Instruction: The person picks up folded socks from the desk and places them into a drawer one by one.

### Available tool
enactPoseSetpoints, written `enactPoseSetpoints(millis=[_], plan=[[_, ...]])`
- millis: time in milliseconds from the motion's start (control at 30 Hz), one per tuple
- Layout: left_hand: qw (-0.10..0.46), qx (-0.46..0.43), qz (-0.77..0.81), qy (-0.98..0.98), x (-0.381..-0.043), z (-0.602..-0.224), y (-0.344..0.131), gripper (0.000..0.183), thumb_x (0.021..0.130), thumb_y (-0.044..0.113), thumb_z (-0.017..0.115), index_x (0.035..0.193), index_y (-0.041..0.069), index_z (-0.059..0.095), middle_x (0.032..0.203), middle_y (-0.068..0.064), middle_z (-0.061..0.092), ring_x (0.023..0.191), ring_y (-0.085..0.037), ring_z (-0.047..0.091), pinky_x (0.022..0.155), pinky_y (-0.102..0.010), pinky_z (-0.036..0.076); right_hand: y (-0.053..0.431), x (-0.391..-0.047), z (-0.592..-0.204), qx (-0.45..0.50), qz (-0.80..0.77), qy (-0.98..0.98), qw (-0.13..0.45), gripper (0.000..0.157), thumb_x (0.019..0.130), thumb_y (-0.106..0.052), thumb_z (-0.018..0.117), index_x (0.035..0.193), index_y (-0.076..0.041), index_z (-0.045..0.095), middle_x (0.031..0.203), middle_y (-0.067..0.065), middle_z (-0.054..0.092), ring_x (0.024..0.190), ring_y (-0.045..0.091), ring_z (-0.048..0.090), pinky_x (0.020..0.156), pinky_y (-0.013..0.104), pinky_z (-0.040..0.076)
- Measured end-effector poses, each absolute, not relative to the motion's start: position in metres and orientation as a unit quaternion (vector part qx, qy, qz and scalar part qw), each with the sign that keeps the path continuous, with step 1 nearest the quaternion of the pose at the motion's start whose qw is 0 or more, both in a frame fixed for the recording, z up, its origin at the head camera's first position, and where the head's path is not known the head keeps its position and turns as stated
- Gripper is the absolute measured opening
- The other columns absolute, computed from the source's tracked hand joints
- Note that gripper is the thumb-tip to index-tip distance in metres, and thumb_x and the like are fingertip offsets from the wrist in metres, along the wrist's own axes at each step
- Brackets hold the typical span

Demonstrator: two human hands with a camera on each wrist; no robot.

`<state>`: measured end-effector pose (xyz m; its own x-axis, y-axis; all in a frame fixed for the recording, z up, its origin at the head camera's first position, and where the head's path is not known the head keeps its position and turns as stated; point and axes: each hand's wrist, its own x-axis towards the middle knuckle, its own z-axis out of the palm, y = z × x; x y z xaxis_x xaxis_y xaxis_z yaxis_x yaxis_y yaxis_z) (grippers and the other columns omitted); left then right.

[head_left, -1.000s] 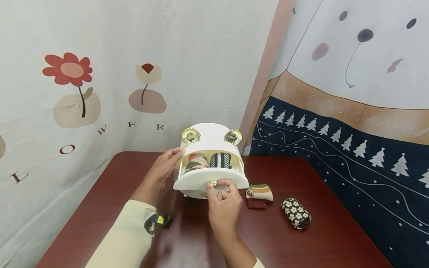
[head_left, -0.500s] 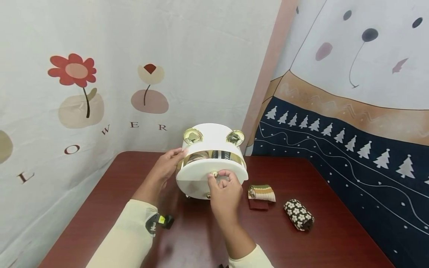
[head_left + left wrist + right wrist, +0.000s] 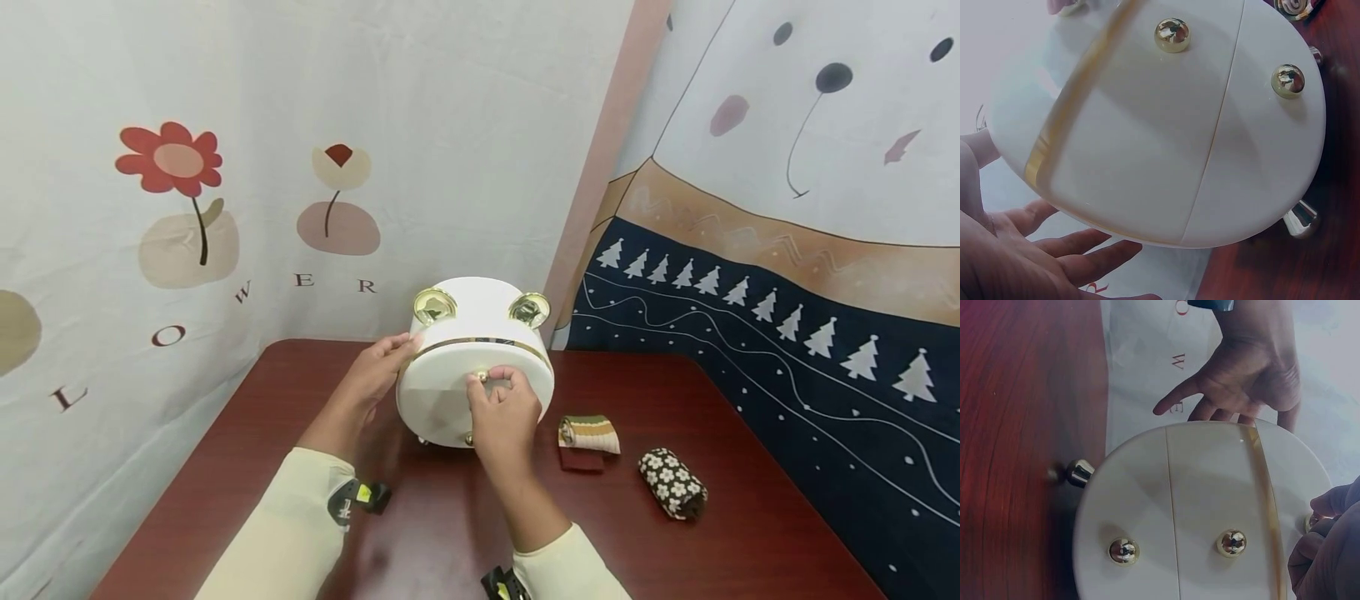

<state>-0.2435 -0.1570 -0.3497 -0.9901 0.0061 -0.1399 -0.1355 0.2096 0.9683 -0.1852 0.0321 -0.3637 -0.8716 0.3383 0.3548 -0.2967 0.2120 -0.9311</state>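
A white round drawer box (image 3: 438,396) with gold ear-like discs stands on the table. My right hand (image 3: 506,412) pinches the gold knob (image 3: 1309,522) of its upper drawer between thumb and index finger. The drawer front sits nearly flush, with a thin gold-edged gap along its top in the head view. My left hand (image 3: 378,367) rests against the box's left side, its fingers extended along the curved edge in the left wrist view. Two more gold knobs, one (image 3: 1172,34) above the other (image 3: 1288,81), show on the panels lower down. The drawer's contents are almost wholly hidden.
Right of the box lies a striped fabric roll (image 3: 591,433) with a dark red piece (image 3: 581,459) at its front. Farther right is a black roll with white flowers (image 3: 671,483). Printed curtains (image 3: 450,167) hang behind the dark red table (image 3: 420,542).
My right hand has pushed the upper drawer inward, away from me, and the patterned rolls inside have gone from sight. My left hand has stayed against the box's side.
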Motion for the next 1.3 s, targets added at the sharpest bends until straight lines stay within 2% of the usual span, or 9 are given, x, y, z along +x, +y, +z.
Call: enactPoseSetpoints(millis=[267,533,800,900,1067,1167,1300], plan=[[0.056,-0.045,0.632,0.772,-0.244,-0.35,-0.158,0.073,0.111,0.054,0.056,0.171,0.015,0.039,0.179,-0.016,0.034,0.169,-0.042,0.023,0.135,-0.068,0.017,0.032,-0.193,-0.363,-0.014,0.616,-0.748,0.247,0.018,0.095,-0.01,0.082,0.106,-0.002,0.069,0.046,-0.011,0.037,0.042,0.006,0.039,0.044,0.023,0.032],[0.067,-0.044,0.642,0.763,-0.243,-0.348,-0.158,0.077,0.11,0.055,0.057,0.171,0.013,0.036,0.181,-0.018,0.027,0.168,-0.044,0.025,0.136,-0.064,0.019,0.032,-0.198,-0.361,-0.014,0.623,-0.744,0.242,0.018,0.095,-0.007,0.082,0.105,-0.001,0.068,0.046,-0.01,0.04,0.044,0.007,0.053,0.047,0.024,0.04],[0.074,-0.053,0.632,0.77,-0.244,-0.349,-0.159,0.078,0.11,0.059,0.055,0.172,0.016,0.035,0.182,-0.017,0.025,0.167,-0.045,0.025,0.134,-0.07,0.019,0.032,-0.2,-0.362,-0.013,0.616,-0.75,0.24,0.018,0.095,-0.008,0.082,0.105,-0.001,0.068,0.046,-0.01,0.041,0.044,0.007,0.058,0.047,0.024,0.039],[0.071,-0.053,0.632,0.77,-0.244,-0.35,-0.158,0.078,0.11,0.059,0.054,0.172,0.015,0.035,0.182,-0.017,0.026,0.167,-0.046,0.024,0.133,-0.072,0.019,0.033,-0.201,-0.362,-0.012,0.618,-0.749,0.24,0.018,0.095,-0.008,0.083,0.104,-0.001,0.069,0.046,-0.01,0.042,0.047,0.015,0.065,0.048,0.025,0.041],[0.055,-0.044,0.639,0.766,-0.242,-0.352,-0.153,0.073,0.113,0.053,0.052,0.171,0.011,0.036,0.18,-0.017,0.03,0.169,-0.042,0.023,0.135,-0.068,0.017,0.035,-0.2,-0.363,-0.014,0.617,-0.749,0.24,0.019,0.095,-0.009,0.083,0.104,-0.002,0.069,0.046,-0.01,0.042,0.052,0.029,0.071,0.047,0.025,0.04],[0.044,-0.041,0.644,0.762,-0.241,-0.354,-0.152,0.072,0.114,0.052,0.051,0.171,0.009,0.036,0.179,-0.018,0.032,0.167,-0.041,0.028,0.136,-0.064,0.02,0.036,-0.2,-0.363,-0.012,0.616,-0.751,0.238,0.02,0.095,-0.011,0.084,0.105,-0.003,0.069,0.046,-0.009,0.043,0.048,0.022,0.066,0.046,0.025,0.038],[0.017,-0.042,0.644,0.764,-0.24,-0.356,-0.149,0.071,0.114,0.051,0.051,0.17,0.008,0.038,0.176,-0.019,0.037,0.161,-0.04,0.04,0.133,-0.059,0.033,0.036,-0.199,-0.365,-0.003,0.614,-0.752,0.238,0.021,0.096,-0.013,0.084,0.107,-0.004,0.069,0.046,-0.009,0.043,0.043,0.009,0.057,0.045,0.024,0.036]])
